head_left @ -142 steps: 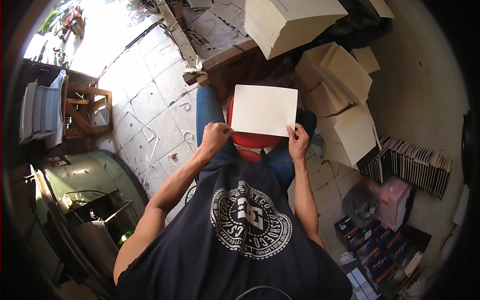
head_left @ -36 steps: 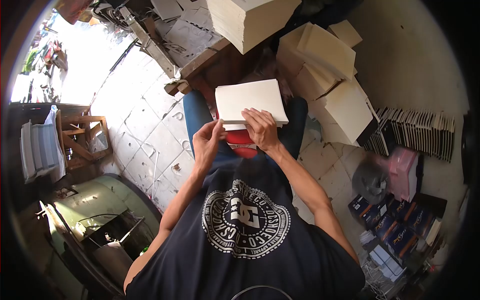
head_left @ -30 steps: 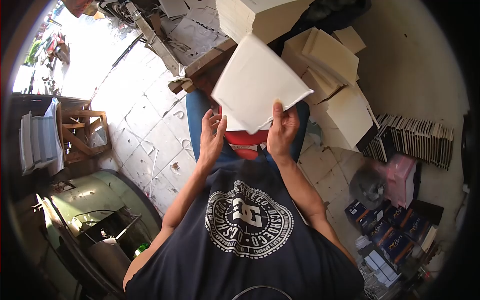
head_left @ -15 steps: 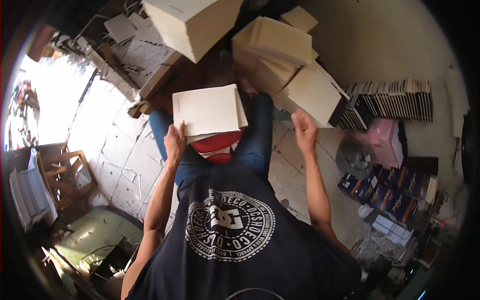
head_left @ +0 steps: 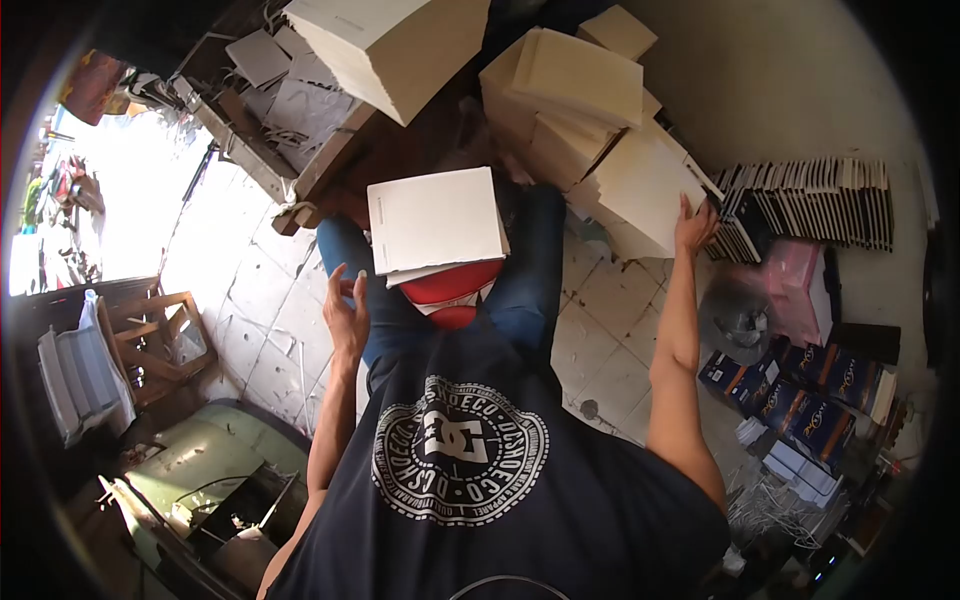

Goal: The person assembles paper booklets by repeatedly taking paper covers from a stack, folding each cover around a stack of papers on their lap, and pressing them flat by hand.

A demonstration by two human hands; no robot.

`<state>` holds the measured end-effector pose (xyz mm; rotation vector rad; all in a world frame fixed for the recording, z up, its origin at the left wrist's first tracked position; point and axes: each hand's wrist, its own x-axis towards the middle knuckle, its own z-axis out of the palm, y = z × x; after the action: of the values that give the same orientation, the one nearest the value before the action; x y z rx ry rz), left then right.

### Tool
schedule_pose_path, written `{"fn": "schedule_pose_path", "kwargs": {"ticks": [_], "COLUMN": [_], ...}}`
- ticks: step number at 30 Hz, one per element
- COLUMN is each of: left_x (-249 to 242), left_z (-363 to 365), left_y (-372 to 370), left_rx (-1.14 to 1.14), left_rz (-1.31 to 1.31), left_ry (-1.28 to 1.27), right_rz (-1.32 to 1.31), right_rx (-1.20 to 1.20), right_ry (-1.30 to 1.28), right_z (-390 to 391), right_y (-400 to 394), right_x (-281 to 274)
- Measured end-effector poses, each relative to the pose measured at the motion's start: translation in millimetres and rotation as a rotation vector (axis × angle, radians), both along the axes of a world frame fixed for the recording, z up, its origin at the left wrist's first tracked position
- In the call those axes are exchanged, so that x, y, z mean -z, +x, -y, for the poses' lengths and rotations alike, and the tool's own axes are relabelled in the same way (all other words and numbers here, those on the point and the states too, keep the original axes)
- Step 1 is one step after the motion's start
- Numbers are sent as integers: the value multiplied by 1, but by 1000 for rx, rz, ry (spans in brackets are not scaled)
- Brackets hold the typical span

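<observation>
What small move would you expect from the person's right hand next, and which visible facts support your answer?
Probably pinching up the top sheet: the right hand already lies on the cream pile beside the knee, while the left hand waits open by the lap stack.

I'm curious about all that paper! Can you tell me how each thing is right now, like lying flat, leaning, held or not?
Left hand: open, beside the lap, holding nothing.
Right hand: stretched out, touching the leaning sheets.
Paper stack on lap: lying flat, not held.
Leaning sheets: tilted, slumped against the piles behind.
Big ream: stacked, on the wooden bench.
Row of booklets: standing on edge, along the wall.
</observation>
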<state>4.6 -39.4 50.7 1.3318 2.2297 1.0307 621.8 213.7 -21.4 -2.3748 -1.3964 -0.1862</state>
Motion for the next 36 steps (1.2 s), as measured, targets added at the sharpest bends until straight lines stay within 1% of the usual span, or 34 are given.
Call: {"fn": "schedule_pose_path", "kwargs": {"ticks": [1,2,4,6,7,8,9,11,14,16,17,18,20,22,23,24,25,27,28,29,30,31,32,33,34,36], "left_x": [-11,-18,-38,-37,-30,-27,-20,-3,10,6,3,0,13,16,18,21,22,7,2,6,8,10,14,21,26,30], "left_z": [-4,-12,-38,-61,-72,-80,-88,-99,-110,-111,-110,-110,-109,-106,-106,-106,-106,-106,-105,-106,-111,-116,-117,-118,-120,-124], "left_y": [9,19,50,83,99,114,125,145,155,160,162,163,167,163,157,149,142,137,135,127,126,126,129,132,136,148], "left_rx": [35,119,306,516,625,712,813,913,978,967,962,1005,1054,1101,1116,1131,1143,900,786,627,506,378,391,398,400,412], "left_rz": [-37,-56,-109,-42,-71,-157,-227,-308,-499,-520,-531,-544,-554,-562,-515,-468,-422,-168,-40,-70,-143,-215,-276,-336,-397,-413], "left_ry": [28,116,146,220,250,161,146,60,-66,-76,-85,-104,-58,-8,35,81,126,256,314,221,181,143,111,82,56,26], "right_rz": [4,-19,-64,-86,-95,-114,-134,-145,-150,-185,-166,-147,-67,-8,23,67,-27,-214,-346,-479,-619,-651,-522,-469,-439,-383], "right_rx": [-10,-14,-17,28,50,32,13,-11,-38,-73,-44,-15,48,-29,-65,-130,-228,-417,-531,-631,-738,-851,-1046,-1101,-1088,-1044], "right_ry": [34,36,51,-14,-42,-66,-90,-120,-113,-81,-101,-122,-144,68,176,280,328,416,287,156,-57,-251,-277,-276,-302,-365], "right_z": [5,7,5,1,-2,-4,-5,-7,-11,-14,-13,-9,-2,5,8,17,24,42,60,81,99,115,124,134,140,138], "right_y": [-3,-4,-4,0,3,7,10,14,21,33,31,23,-1,-10,-12,-30,-48,-85,-120,-161,-198,-225,-244,-260,-276,-298], "right_x": [-2,-3,-6,-4,-5,-7,-9,-13,-6,8,11,-1,-26,-29,-33,-53,-65,-83,-97,-112,-124,-130,-119,-103,-92,-90]}}
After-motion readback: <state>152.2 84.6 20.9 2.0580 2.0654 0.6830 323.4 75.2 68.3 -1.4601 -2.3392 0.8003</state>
